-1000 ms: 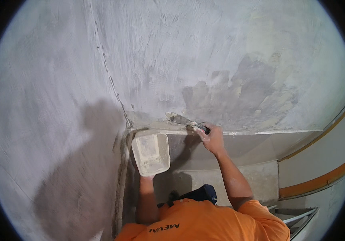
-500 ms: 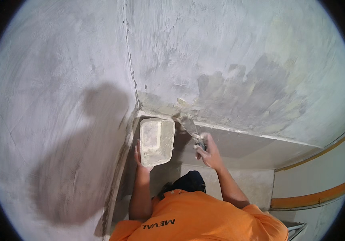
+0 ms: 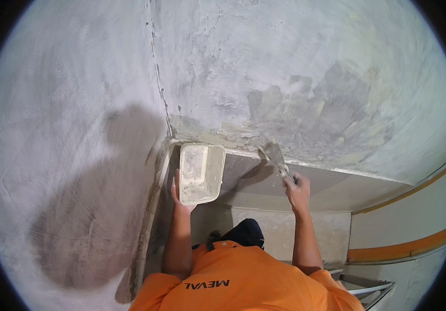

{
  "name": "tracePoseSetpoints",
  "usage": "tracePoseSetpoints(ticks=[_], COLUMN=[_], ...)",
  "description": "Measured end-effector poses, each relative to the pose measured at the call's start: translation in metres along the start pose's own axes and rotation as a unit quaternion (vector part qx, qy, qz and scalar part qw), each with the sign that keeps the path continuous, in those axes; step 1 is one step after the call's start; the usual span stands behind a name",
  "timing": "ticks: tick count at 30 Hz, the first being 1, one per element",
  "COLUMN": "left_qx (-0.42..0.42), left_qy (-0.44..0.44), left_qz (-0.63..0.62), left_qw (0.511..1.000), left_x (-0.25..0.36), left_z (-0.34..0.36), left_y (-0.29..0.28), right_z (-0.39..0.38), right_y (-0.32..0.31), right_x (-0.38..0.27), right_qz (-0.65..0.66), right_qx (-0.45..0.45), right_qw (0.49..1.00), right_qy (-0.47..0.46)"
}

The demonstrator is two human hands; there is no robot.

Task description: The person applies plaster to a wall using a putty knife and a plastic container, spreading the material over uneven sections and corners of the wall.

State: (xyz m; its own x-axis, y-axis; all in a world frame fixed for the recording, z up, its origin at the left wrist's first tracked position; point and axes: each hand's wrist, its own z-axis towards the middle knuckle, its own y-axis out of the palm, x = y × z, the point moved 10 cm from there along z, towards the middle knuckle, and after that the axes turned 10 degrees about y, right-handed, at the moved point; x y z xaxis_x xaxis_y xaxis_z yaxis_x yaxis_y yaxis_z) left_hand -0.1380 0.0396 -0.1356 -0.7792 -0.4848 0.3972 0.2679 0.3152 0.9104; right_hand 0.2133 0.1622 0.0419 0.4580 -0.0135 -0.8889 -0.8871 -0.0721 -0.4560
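My left hand [image 3: 176,193] is wrapped round the left side and underside of a pale, smeared plastic tub [image 3: 213,173], most of the fingers hidden behind it. The tub's open side faces me, with a thin coat of plaster showing inside. In my right hand [image 3: 298,192] is a putty knife [image 3: 273,153], gripped by its handle. Its blade points up and left, at the lower edge of the plastered wall [image 3: 295,124]; whether it touches cannot be made out. A darker, damp-looking patch [image 3: 326,101] spreads above the blade.
A second plastered wall [image 3: 67,129] meets the first at a cracked corner [image 3: 159,78] on the left. Below the wall's edge lies a grey recessed panel [image 3: 332,192]. A curved orange band [image 3: 399,250] runs at the right, above a metal frame [image 3: 371,291].
My right hand has carried the putty knife rightward, from beside the tub to the wall's lower edge. The tub in my left hand sits slightly higher in view.
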Motion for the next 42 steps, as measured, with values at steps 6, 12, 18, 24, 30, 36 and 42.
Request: tracePoseSetpoints(ticks=[6,12,18,24,30,36,42], left_qx=[0.032,-0.048,-0.101,-0.015,0.013,-0.131,-0.004], left_qy=[-0.059,-0.005,-0.011,0.001,0.013,0.242,0.052], left_qz=[0.031,-0.007,-0.077,-0.013,0.045,0.477,0.087], left_qw=[0.997,0.999,0.992,1.000,0.999,0.835,0.995], left_x=[-0.005,0.024,0.026,0.020,0.028,0.069,0.017], left_z=[-0.018,-0.004,-0.006,-0.013,-0.027,-0.021,-0.016], left_y=[0.003,-0.001,0.016,-0.012,-0.019,-0.007,-0.038], right_z=[-0.040,-0.028,-0.008,-0.021,-0.028,0.011,0.002], right_y=[0.018,0.107,0.084,-0.004,0.053,0.103,-0.001], right_x=[-0.010,-0.106,-0.078,0.002,-0.038,-0.054,0.022], right_qz=[-0.042,-0.082,-0.063,-0.171,-0.068,-0.007,-0.104], right_qx=[-0.095,-0.112,-0.030,0.084,-0.055,-0.076,0.082], right_qw=[0.994,0.983,0.995,0.981,0.993,0.996,0.991], right_qy=[0.031,-0.124,-0.070,-0.018,-0.078,-0.039,0.005])
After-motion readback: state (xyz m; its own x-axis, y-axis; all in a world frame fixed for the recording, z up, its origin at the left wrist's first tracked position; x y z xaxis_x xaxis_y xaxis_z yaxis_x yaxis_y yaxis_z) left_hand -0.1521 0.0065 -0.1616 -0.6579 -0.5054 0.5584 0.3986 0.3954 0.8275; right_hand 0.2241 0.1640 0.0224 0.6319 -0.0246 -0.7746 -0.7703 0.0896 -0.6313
